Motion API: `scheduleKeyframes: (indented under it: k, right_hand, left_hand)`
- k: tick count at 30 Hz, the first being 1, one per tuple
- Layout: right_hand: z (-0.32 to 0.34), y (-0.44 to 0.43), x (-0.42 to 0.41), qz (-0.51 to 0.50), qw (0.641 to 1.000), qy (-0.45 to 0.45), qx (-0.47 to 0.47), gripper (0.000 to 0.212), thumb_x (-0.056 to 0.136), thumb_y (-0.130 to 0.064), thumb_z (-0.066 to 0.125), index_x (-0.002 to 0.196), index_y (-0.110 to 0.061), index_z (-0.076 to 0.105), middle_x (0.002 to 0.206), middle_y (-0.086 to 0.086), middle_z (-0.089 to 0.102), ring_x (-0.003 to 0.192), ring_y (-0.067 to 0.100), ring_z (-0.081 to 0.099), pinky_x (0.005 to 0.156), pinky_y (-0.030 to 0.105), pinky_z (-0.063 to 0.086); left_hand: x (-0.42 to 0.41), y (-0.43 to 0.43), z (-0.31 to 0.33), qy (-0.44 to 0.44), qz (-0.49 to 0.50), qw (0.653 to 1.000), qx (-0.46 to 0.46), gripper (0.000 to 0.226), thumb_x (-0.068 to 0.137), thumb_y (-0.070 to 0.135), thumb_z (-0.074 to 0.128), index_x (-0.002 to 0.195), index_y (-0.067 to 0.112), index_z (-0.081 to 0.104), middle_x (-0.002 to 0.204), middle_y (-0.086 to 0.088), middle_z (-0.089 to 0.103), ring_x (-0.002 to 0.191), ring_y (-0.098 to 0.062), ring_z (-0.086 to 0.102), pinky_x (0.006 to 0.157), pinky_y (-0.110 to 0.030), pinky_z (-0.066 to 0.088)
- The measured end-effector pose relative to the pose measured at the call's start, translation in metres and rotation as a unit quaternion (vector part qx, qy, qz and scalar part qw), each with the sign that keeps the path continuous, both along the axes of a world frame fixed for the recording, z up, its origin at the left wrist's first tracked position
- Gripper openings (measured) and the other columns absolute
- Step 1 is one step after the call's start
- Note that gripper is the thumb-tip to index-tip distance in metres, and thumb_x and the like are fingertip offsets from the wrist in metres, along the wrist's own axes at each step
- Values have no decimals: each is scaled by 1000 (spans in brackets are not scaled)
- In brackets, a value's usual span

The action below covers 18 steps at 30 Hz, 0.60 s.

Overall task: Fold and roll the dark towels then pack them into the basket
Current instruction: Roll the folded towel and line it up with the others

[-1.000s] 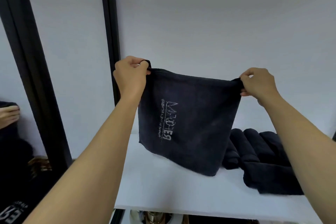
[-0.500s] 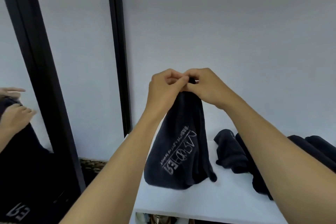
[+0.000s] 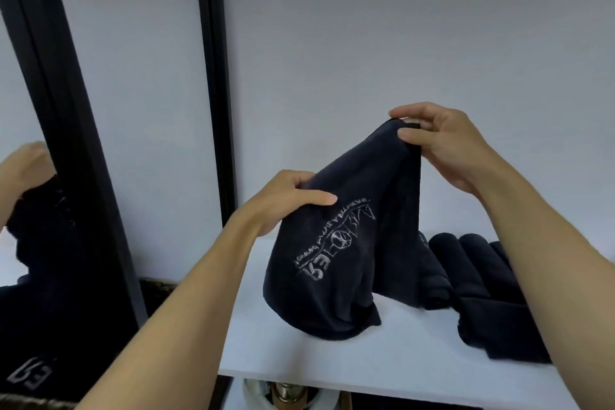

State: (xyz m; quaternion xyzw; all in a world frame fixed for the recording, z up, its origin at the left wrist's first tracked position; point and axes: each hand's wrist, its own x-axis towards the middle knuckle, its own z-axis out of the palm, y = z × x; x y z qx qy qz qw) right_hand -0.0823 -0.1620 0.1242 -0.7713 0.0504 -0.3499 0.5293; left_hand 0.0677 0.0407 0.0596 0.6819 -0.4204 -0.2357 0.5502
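A dark towel (image 3: 336, 263) with pale lettering hangs folded in half above the white shelf (image 3: 382, 363), its lower edge resting on the shelf. My right hand (image 3: 442, 143) pinches its joined top corners high up. My left hand (image 3: 286, 203) grips the folded left edge lower down, thumb on top. Behind it, several rolled dark towels (image 3: 479, 270) lie side by side on the shelf at the right, partly hidden by my right forearm. The basket is mostly out of sight.
A mirror with a black frame (image 3: 66, 130) stands at the left and reflects a hand and the towel. A woven edge (image 3: 156, 285) shows low beside it. A white wall rises behind the shelf. Below the shelf's front edge sits a white and brass object (image 3: 283, 393).
The towel was spread wide, then its top corners were brought together. Now my left hand has slid down to the folded edge while my right hand keeps the corners raised.
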Motion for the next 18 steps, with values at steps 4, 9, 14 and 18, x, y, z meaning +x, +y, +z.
scheduleKeyframes:
  k: [4,9,14,18]
  right_hand:
    - [-3,-8,-6,33,997,-28,62,33,94,7,53,112,-16,68,105,3,69,90,12,66,75,25,55]
    - [-4,-19,-7,8,994,-46,94,34,93,9,51,108,-16,69,104,2,69,91,12,67,79,24,54]
    - [-8,-32,-9,-74,996,-34,45,34,90,12,54,110,-13,68,103,6,69,89,13,67,77,18,52]
    - [-15,-38,-7,-143,990,-5,-16,38,88,10,56,115,-15,67,100,0,69,86,8,66,70,11,50]
  left_hand:
    - [-21,-9,7,11,-47,998,-28,26,81,3,69,106,4,70,104,-20,72,91,-34,71,89,-46,57]
    - [-29,-19,0,75,-56,993,-77,31,82,0,69,110,13,67,104,-15,73,91,-32,70,83,-43,58]
    - [7,-14,-5,14,-24,998,50,42,77,10,78,116,20,68,105,-8,75,97,-26,72,94,-44,55]
    - [35,-3,-3,-50,16,984,173,28,74,20,82,100,16,76,95,-5,77,90,-25,74,87,-45,58]
